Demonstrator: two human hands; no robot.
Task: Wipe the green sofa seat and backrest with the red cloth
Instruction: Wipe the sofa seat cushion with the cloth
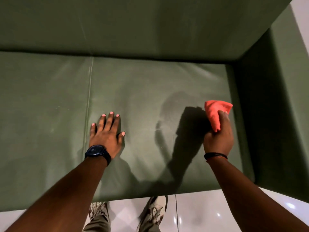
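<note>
Risk of a missed wipe: your right hand (218,138) has its fingers clenched on the bunched red cloth (216,113), lifted off the green leather sofa seat (150,91) near the armrest.
The cloth's long axis points up toward the backrest (133,22); your left hand (107,131) lies flat, fingers released.

Left hand (107,131): lower centre-left of the frame, palm down, fingers spread flat, arm extended straight.
Right hand (219,136): right of centre, raised, fingers curled closed in a gripping fist.
Forearms: both bare, entering from the bottom corners.
</note>
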